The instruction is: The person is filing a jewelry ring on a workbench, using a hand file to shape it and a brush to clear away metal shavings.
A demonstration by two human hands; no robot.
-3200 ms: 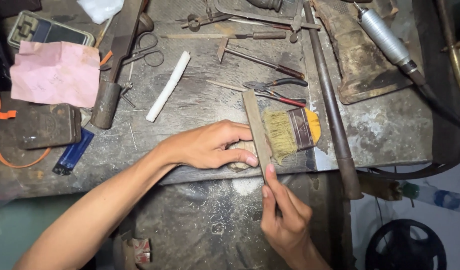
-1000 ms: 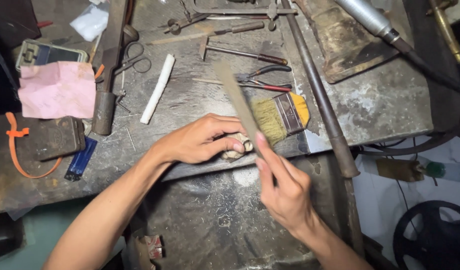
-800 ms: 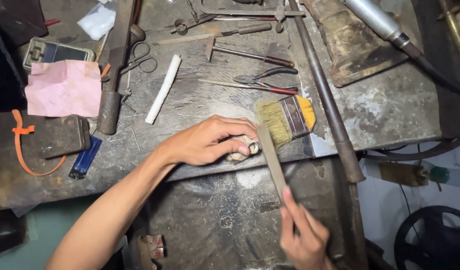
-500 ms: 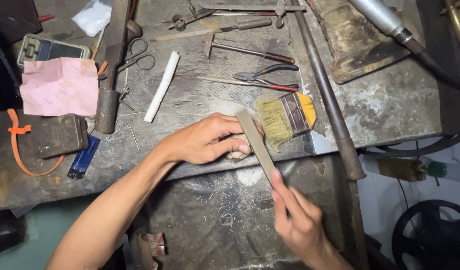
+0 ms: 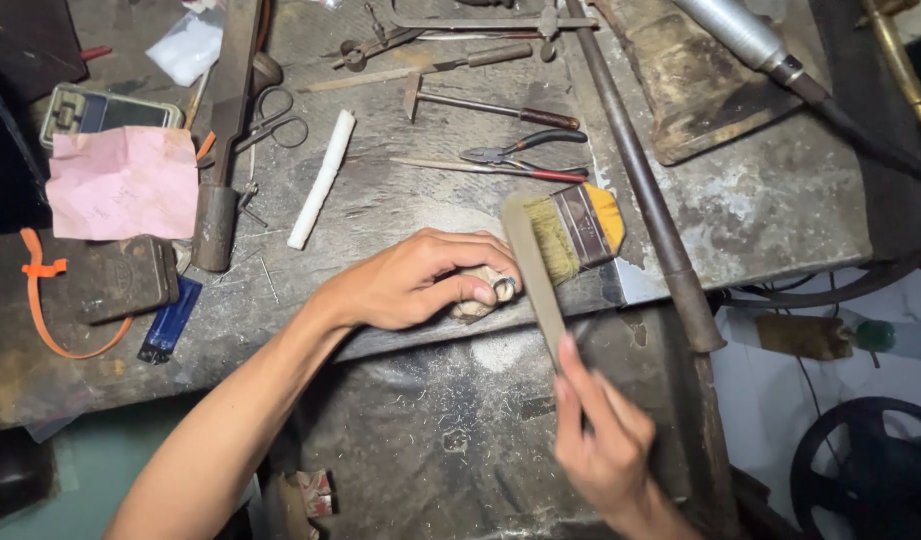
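Now left hand [image 5: 410, 285] pinches small ring [image 5: 502, 288] at bench edge [image 5: 400, 340]; right hand [image 5: 605, 440] grips file [image 5: 535, 275]

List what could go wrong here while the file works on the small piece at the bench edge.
1. The left hand pinches the small piece right beside the flat file; a slip could scrape the fingertips.
2. The paintbrush lies just behind the file and could get knocked.
3. The piece sits at the bench edge; it could drop.

Far left on the table [image 5: 780, 230], a small device with a dark rectangular screen [image 5: 105, 112] lies partly under a pink paper sheet [image 5: 125, 183]. A clear plastic packet [image 5: 187, 48] lies farther back.
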